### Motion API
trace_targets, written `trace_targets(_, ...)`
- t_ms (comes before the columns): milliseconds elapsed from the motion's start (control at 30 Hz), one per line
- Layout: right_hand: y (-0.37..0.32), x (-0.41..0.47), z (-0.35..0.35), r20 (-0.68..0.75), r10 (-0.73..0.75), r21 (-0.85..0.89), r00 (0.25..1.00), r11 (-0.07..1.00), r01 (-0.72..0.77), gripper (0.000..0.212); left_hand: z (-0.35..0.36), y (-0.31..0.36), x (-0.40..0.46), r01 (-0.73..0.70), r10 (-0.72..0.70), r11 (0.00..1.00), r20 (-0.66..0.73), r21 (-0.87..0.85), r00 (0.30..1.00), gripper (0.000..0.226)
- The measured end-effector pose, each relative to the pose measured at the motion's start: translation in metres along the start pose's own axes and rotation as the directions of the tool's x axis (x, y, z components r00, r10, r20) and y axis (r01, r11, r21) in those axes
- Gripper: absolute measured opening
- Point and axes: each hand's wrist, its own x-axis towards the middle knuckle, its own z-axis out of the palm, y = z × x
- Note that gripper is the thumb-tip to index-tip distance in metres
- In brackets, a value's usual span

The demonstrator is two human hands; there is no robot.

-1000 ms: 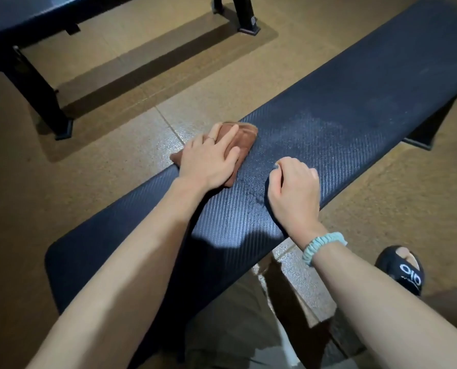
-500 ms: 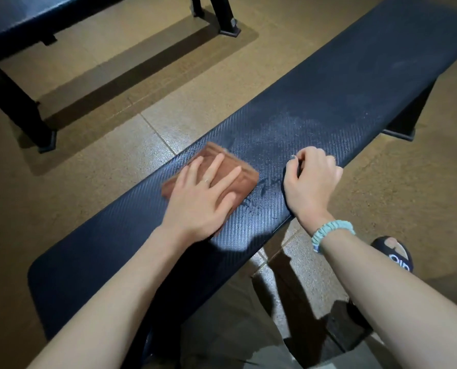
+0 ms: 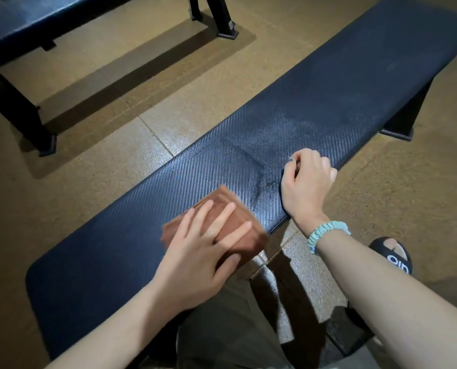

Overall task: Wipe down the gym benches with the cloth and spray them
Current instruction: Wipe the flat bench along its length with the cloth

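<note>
Bench (image 3: 328,102): long dark blue padded top with a woven texture, running from the lower left to the upper right. A pale misted patch lies near the middle of the pad, with a dark curved streak at its left side. A dark leg shows under the far right end.

Cloth (image 3: 238,222): brown, folded to a rough rectangle, lying flat on the bench pad at its near edge, left of the misted patch. One corner reaches slightly past the near edge. Its outline is somewhat blurred.

Left hand (image 3: 203,259): palm down on the cloth, fingers (image 3: 222,217) straight and slightly spread, thumb out along the cloth's near side. It presses the cloth to the pad and curls round nothing.

Right hand (image 3: 307,182): resting on the near edge of the bench, to the right of the cloth and apart from it. Fingers curled inward into a loose fist, knuckles toward the far side. Whether anything lies inside the curl cannot be told.

Wrist band (image 3: 325,233): light turquoise, ruffled, on the right wrist.

Second bench (image 3: 49,20): dark, at the upper left, well apart, on black legs.

Floor (image 3: 115,161): tan, speckled, with thin seams.

Sandal (image 3: 392,254): black with white lettering, on a foot at the lower right, on the floor beside the bench.
</note>
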Motion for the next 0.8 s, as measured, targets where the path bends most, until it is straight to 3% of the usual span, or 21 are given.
trace_targets(133,0.005,0.007,-0.007,0.061,-0.078,0.033,0.995,0.997,0.076,0.014,0.002,0.022,0.069,0.024,-0.024,1.0,-0.022,0.006,0.999,0.057)
trace_targets(233,0.021,0.025,-0.022,0.085,-0.102,0.017,0.991,0.995,0.101,0.022,0.005,0.023,0.036,0.014,-0.014,1.0,-0.051,0.003,0.999,0.056)
trace_targets(367,0.033,0.044,-0.029,0.079,-0.038,-0.07,0.996,0.997,0.044,0.019,0.005,0.015,-0.033,0.006,-0.005,1.0,0.024,-0.011,1.0,0.058)
trace_targets(467,0.033,0.045,-0.024,0.09,-0.023,-0.073,0.996,0.997,0.03,0.018,0.004,0.018,-0.017,0.017,-0.017,1.0,0.035,-0.003,0.999,0.06)
trace_targets(667,0.042,0.063,-0.036,0.25,-0.052,-0.021,0.967,0.998,0.059,0.019,0.008,0.052,0.087,0.027,-0.027,0.998,-0.006,0.052,1.0,0.062)
trace_targets(800,0.044,0.069,-0.048,0.358,-0.055,0.018,0.932,0.999,0.052,0.02,0.011,0.043,0.04,-0.007,0.008,0.999,-0.025,0.041,1.0,0.061)
